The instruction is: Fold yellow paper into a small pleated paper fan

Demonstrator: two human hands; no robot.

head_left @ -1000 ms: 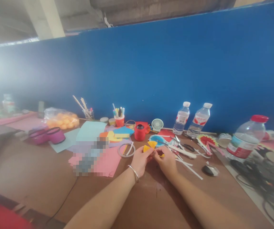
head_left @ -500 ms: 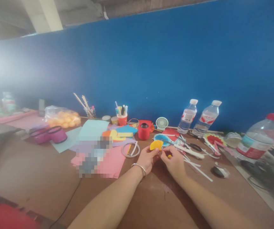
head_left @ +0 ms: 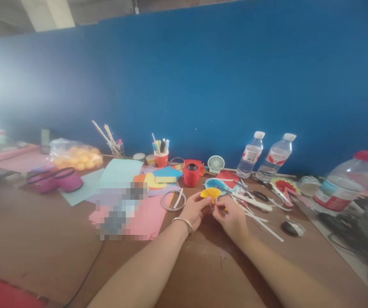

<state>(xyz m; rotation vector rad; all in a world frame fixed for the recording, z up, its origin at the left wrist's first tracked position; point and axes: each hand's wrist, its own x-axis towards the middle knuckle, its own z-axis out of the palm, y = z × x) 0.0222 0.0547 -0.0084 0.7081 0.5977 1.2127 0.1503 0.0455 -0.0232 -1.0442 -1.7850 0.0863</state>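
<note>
A small yellow pleated paper fan [head_left: 212, 194] is spread above the table between my two hands. My left hand [head_left: 197, 210], with a silver bangle at the wrist, pinches the fan's left side between thumb and fingers. At the fan's narrow lower end, my right hand [head_left: 230, 214] has its thumb and fingertips closed; another bit of yellow shows beside these fingers. Just behind lies a blue pleated paper rosette [head_left: 215, 184]. White paper strips [head_left: 269, 228] lie to the right of my right hand.
Behind the hands stand a red spool of thread [head_left: 191, 176], a small fan [head_left: 216, 164] and a cup of pens [head_left: 161, 158]. Two water bottles [head_left: 250, 155] and a larger red-capped bottle [head_left: 341, 188] are on the right. Coloured paper sheets [head_left: 123, 173] and a tape ring [head_left: 173, 201] lie left.
The yellow paper fan has turned and now shows its pleats more fully, with its narrow end downward. Both hands stay close together. The camera view has shifted slightly.
</note>
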